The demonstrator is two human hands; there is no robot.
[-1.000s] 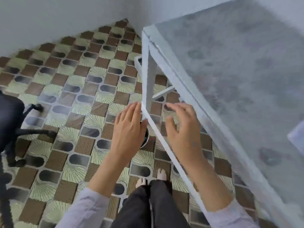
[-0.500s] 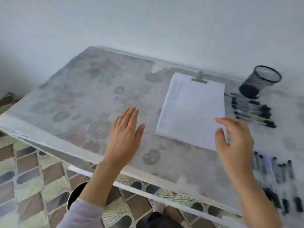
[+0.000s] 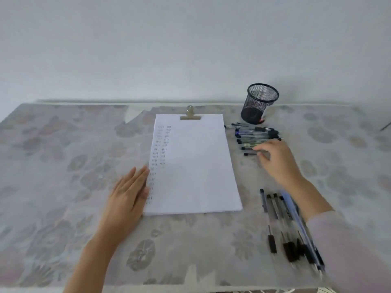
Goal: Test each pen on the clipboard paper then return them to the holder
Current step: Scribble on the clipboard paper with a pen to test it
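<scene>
**Hands on the table, pens lying loose**

Far left, it's all flowered table (image 3: pixel 63 166) and nothing on it in this stretch. Here's the left hand (image 3: pixel 129 191), flat on the cloth, its fingers (image 3: pixel 140 173) straight and pressed together, holding nothing. Their tips and the thumb side sit right against the left edge of the clipboard paper (image 3: pixel 196 166).

Just right of those fingertips runs a column of small tally marks (image 3: pixel 160 149) down the sheet's left margin (too blurred to read stroke by stroke). The rest of the page is blank. Up beyond the fingers, a metal clip (image 3: pixel 190 116) pins the top edge.

Across the paper now to the right hand (image 3: pixel 277 161), reaching forward with its fingertips (image 3: pixel 257 148) over the near end of a row of pens (image 3: pixel 256 134). These lie crosswise, side by side, just right of the sheet. One short dark pen pokes out to the left from under the fingers. The hand is blurred, and I can't tell whether it pinches that pen or only touches it.

Beyond those fingertips, back by the wall, stands the black mesh holder (image 3: pixel 259 103), apart from the hand, with no pens showing above its rim.

Behind the wrist, a second batch of pens (image 3: pixel 281 225) lies lengthwise, partly under the forearm and pale sleeve (image 3: pixel 338 240).
</scene>
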